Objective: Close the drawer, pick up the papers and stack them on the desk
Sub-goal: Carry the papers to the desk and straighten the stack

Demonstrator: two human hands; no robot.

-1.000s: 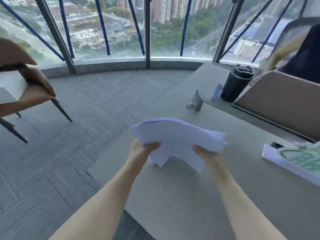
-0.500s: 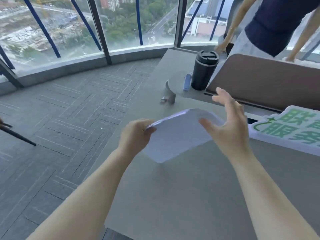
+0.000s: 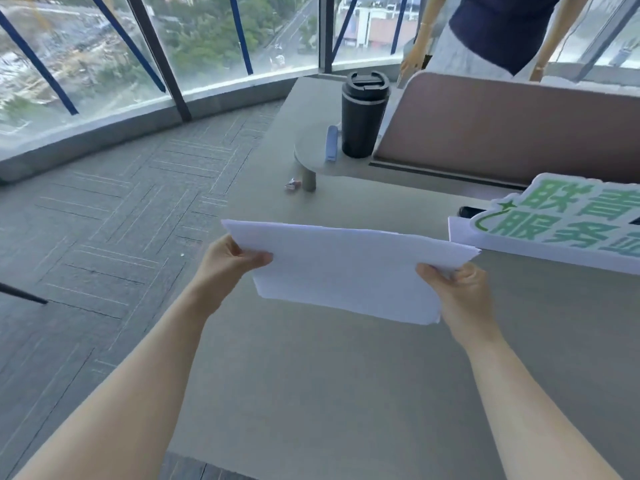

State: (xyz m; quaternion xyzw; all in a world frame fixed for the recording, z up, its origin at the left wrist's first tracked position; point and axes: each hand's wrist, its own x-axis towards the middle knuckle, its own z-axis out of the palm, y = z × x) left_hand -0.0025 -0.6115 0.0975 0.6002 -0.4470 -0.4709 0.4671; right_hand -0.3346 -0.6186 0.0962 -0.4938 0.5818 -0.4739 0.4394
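A black lidded tumbler (image 3: pixel 364 116) stands upright on a small raised round shelf (image 3: pixel 311 157), well beyond the hands, a pale blue pen-like object (image 3: pixel 331 143) just beside it. A green-lettered white sign (image 3: pixel 568 220) lies beyond the right hand. A person in dark top (image 3: pixel 498 26) stands farther back.

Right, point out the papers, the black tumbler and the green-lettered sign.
papers (image 3: pixel 346 271): head view, middle of the top sheet.
black tumbler (image 3: pixel 362 123): head view, middle of its body.
green-lettered sign (image 3: pixel 568 216): head view, on the lettered face.
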